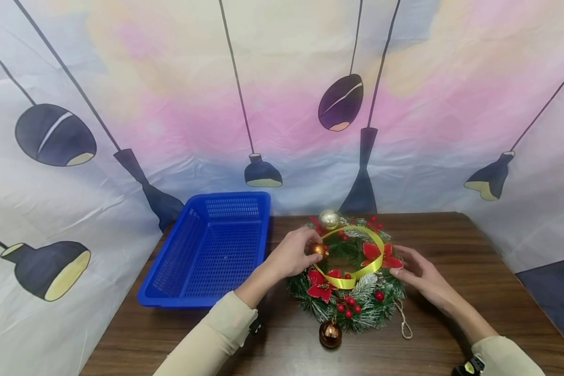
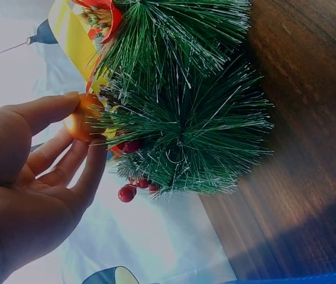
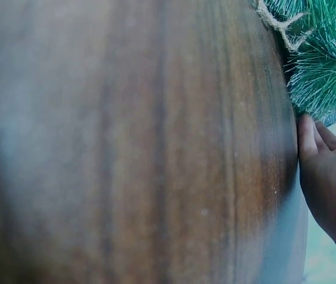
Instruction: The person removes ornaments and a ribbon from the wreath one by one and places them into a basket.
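A green Christmas wreath (image 1: pixel 366 303) with frosted tips, red poinsettias and red berries lies on the table. My left hand (image 1: pixel 292 253) pinches a small orange-gold bauble (image 1: pixel 317 250) between thumb and fingers at the wreath's left side; in the left wrist view this bauble (image 2: pixel 84 118) overlaps the needles. A loop of yellow ribbon (image 1: pixel 342 282) lies over the wreath's middle. My right hand (image 1: pixel 423 277) is at the wreath's right edge, fingers extended beside a red poinsettia (image 1: pixel 391 259). A silver-gold bauble (image 1: pixel 329 219) sits at the back, a brown bauble (image 1: pixel 330 334) at the front.
A blue plastic basket (image 1: pixel 145 298) with perforated walls stands to the left of the wreath on the dark wooden table (image 1: pixel 451 230). A twine loop (image 1: pixel 406 329) hangs out at the wreath's front right. Behind is a cloth backdrop (image 1: pixel 301 172) printed with lamps.
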`<state>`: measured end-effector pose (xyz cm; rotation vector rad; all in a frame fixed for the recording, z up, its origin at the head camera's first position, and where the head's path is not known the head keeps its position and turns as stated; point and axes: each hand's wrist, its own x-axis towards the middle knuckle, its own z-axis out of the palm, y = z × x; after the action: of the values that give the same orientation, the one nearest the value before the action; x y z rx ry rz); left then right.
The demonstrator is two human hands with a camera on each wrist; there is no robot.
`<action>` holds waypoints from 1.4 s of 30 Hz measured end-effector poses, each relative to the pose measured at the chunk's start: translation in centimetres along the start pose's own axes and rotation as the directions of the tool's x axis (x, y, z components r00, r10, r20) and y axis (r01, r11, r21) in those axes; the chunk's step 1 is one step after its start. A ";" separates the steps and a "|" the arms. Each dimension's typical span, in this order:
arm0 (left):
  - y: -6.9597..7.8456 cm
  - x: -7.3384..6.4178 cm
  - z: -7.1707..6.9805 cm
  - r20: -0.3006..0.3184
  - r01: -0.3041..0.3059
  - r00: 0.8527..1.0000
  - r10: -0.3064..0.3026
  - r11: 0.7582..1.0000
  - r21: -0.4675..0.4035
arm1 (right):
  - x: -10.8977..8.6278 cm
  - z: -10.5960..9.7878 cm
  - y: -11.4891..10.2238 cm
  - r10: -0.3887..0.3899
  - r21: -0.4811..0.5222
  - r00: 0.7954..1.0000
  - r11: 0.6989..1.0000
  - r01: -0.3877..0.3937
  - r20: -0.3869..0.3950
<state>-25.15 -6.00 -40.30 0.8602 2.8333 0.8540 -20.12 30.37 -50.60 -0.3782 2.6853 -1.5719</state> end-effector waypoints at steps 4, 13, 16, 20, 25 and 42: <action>-0.1 0.1 0.1 -0.001 -0.011 1.000 0.011 1.000 0.000 | 0.0 0.0 -0.1 -0.008 0.006 1.000 1.000 0.008 -0.002; 0.2 0.3 0.1 -0.025 -0.036 0.999 0.036 0.999 -0.009 | 0.0 0.1 -0.1 -0.016 0.008 1.000 1.000 0.016 -0.006; 0.2 0.2 -0.3 -0.036 -0.030 0.999 0.030 0.999 -0.011 | 0.0 0.1 -0.1 -0.017 -0.007 1.000 1.000 0.017 -0.011; 0.0 -0.1 -1.1 -0.064 -0.035 0.997 0.033 0.999 -0.029 | 0.0 0.1 0.0 -0.020 -0.024 1.000 1.000 0.020 -0.019; -0.3 -0.8 -2.3 -0.090 -0.062 0.994 0.056 0.996 -0.062 | 0.1 0.1 -0.1 -0.021 -0.030 1.000 0.999 0.020 -0.022; -4.1 -3.7 -9.2 -0.261 -0.014 0.965 -0.028 0.988 -0.156 | 0.0 0.2 0.0 -0.022 -0.013 0.999 1.000 0.021 -0.025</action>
<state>-25.97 -15.35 -35.11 0.7673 2.9299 1.2578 -20.13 30.23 -50.69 -0.3916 2.7201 -1.5763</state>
